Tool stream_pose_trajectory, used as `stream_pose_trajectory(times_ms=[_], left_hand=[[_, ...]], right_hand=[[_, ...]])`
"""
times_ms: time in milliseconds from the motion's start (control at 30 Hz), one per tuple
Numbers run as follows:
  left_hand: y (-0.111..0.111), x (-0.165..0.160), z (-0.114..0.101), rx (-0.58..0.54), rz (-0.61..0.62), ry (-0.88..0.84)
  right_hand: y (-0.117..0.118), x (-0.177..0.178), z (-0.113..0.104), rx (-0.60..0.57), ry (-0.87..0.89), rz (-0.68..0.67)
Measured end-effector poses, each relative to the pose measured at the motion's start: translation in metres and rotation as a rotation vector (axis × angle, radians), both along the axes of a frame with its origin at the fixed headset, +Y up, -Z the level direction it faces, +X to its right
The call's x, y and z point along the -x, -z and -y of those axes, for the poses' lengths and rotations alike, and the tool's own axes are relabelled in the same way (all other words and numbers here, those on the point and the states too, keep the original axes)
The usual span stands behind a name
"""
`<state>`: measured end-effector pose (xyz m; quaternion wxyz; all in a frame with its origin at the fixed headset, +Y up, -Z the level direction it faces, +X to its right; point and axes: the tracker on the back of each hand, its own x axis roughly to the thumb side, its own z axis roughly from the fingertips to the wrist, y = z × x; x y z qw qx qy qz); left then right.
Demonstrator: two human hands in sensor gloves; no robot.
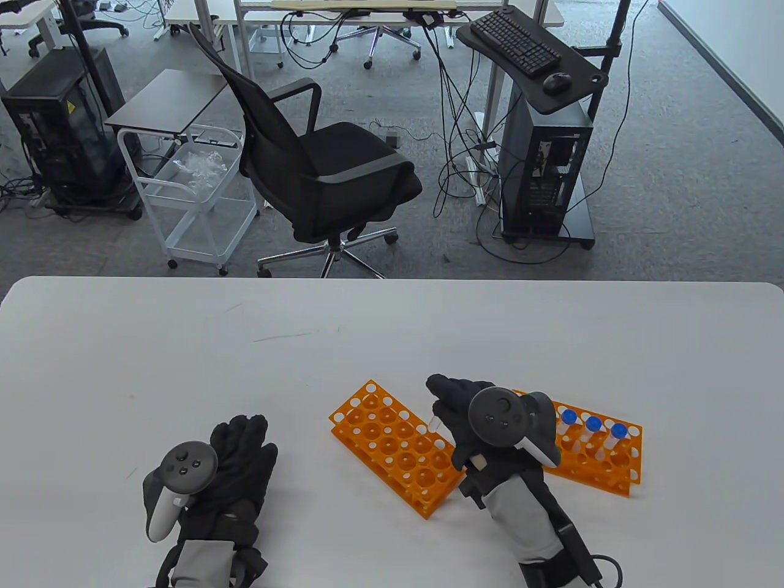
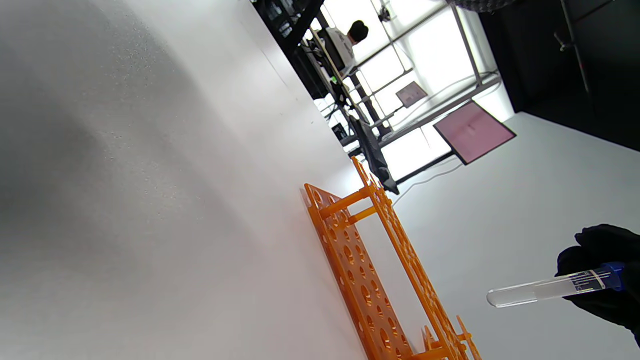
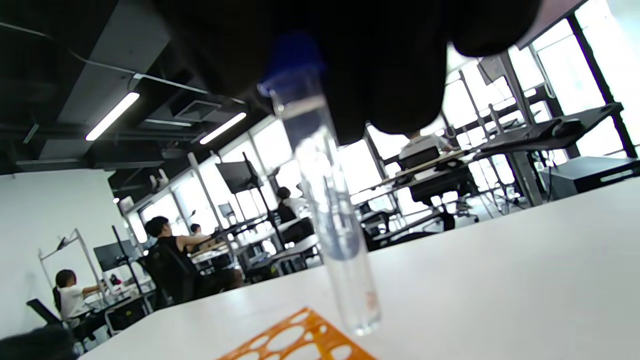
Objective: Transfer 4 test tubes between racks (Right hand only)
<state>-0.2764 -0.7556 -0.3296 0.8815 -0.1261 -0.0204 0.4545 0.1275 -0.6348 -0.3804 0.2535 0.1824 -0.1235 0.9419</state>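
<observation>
On the white desk [image 1: 392, 331], near its front edge, lie two orange racks. The left rack [image 1: 392, 450] stands empty; the right rack [image 1: 603, 456] holds three blue-capped test tubes [image 1: 593, 429]. The right hand [image 1: 474, 422] hovers between the racks, its fingers [image 1: 444, 392] pinching a fourth clear, blue-capped test tube [image 3: 332, 235] at the cap, tip hanging down above the left rack's near-right holes. The left hand [image 1: 236, 465] rests flat on the desk, gripping nothing.
</observation>
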Motion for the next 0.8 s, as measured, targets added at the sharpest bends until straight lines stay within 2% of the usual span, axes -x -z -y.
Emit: stream_pose_trajectory(times_ms=[433,800], left_hand=[[0.0,0.0,0.0,-0.002,0.003,0.001],[0.0,0.0,0.0,-0.005,0.003,0.0]], right_hand=[[0.004,-0.06,-0.008,-0.007,0.036,0.178],[0.01,-0.076,-0.001,0.007,0.007,0.25]])
